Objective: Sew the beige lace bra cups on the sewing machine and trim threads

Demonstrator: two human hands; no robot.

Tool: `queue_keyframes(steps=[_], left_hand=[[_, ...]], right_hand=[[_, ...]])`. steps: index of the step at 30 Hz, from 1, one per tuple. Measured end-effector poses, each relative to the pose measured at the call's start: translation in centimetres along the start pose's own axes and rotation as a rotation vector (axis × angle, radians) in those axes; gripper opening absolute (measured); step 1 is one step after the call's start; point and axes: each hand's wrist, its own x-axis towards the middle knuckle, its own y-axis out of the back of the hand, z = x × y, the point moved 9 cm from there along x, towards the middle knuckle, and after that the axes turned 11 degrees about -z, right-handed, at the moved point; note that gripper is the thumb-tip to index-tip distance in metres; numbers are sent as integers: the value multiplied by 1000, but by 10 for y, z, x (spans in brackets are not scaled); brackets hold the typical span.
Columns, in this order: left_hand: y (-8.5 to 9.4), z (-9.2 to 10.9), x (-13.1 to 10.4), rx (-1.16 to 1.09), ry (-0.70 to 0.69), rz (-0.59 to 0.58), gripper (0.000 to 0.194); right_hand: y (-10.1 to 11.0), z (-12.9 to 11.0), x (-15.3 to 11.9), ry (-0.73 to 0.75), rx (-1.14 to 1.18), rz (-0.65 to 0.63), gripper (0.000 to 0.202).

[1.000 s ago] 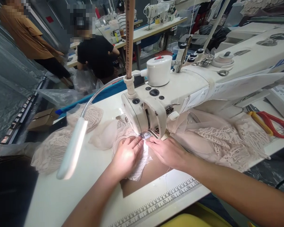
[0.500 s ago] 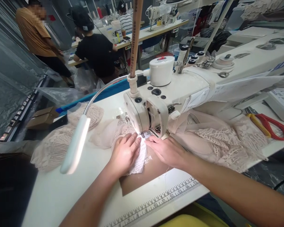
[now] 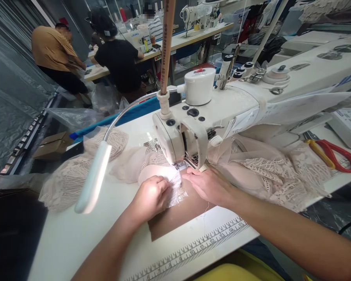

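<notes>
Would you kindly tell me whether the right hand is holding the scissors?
No, the scissors lie apart from the right hand, farther to the right.

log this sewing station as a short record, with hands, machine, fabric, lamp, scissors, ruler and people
left hand: fingers curled at the pale lace piece
right hand: fingers beside the presser foot; grip unclear
machine: white sewing machine
other fabric: beige lace fabric right of the needle area
lamp: lit gooseneck lamp, left of the machine
scissors: red-and-yellow-handled scissors, far right
ruler: printed scale along the near table edge
people: several in the background
</notes>
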Motion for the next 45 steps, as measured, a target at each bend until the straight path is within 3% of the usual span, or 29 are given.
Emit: queue_keyframes(steps=[8,14,19,23,31,40,45], left_hand=[[5,-11,-1,-145,27,-80,25],[5,-11,-2,-136,22,-137,27],[9,9,0,62,-152,-22,27],[-4,16,1,223,-276,-28,39],[-8,12,-5,279,-292,-40,44],[-11,8,-1,295,-213,-21,46],[-12,8,-1,299,-203,-13,45]], right_hand=[[-1,-2,1,4,-9,-28,26],[-5,-11,5,24,-70,-100,37],[-8,-10,4,7,-90,-98,36],[-9,-9,1,-11,-120,-100,34],[-8,-11,-2,-40,-211,-47,31],[-5,-3,4,-98,-188,-52,36],[-7,-6,0,0,-129,-56,38]])
